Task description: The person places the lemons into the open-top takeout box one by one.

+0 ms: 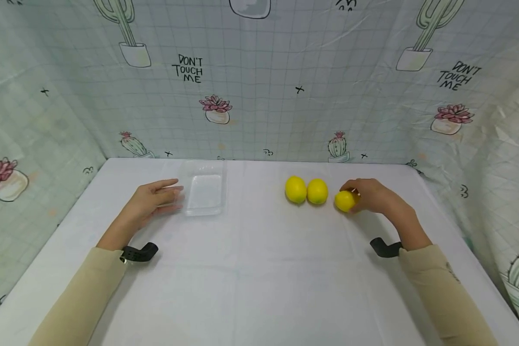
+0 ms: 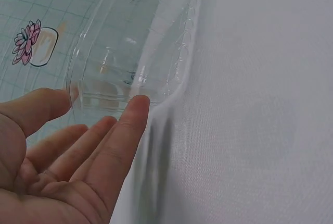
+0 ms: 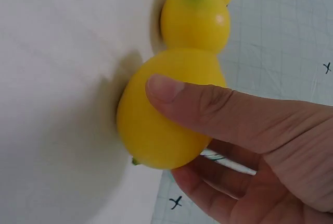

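The inspected item was a smooth, glossy yellow lemon-shaped fruit (image 3: 156, 140) with a small green tip at one end, located at the right of the table. The right hand (image 1: 372, 196) held it, thumb laid across one side and fingers curled around the other. Whether it bore on the cloth could not be told. Just beside it sat two matching yellow fruits (image 1: 307, 191), side by side.

The left hand (image 1: 155, 198) was at the left side of a clear, rectangular plastic container (image 1: 205, 190) with rounded corners; its grip was wide, thumb and extended fingers apart. Firm contact could not be confirmed.

The table was covered by a plain white cloth (image 1: 251, 288), faintly creased. Behind and at both sides hung a pale grey-green gridded fabric backdrop (image 1: 259, 57), wrinkled, printed with potted cacti, pink succulents and the words "DON'T TOUCH ME". Beige sleeves (image 1: 82, 293) covered both forearms, and a black device (image 1: 139, 252) was noted at each wrist.
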Demonstrator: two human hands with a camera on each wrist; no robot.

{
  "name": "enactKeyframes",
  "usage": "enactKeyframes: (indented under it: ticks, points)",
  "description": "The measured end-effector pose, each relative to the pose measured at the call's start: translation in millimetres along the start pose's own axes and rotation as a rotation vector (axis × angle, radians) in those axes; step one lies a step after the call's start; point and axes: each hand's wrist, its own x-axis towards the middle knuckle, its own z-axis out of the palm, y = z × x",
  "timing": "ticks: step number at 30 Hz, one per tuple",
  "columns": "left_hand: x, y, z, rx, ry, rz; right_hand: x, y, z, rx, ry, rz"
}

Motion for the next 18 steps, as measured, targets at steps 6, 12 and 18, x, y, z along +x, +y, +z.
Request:
enactKeyframes:
  ticks: [6,12,18]
  points:
    - [-1.2,3.3,-2.3,-0.015,-0.017,-0.032,-4,0,4,-0.024,0.039,-0.046]
    - [-0.4,4.6,-1.5,-0.035,-0.022,-0.029,-2,1,12,-0.081,0.095,-0.046]
    - [-0.8,1.9,-1.5,-0.032,-0.047,-0.036,-7,4,21,-0.089,0.211,-0.063]
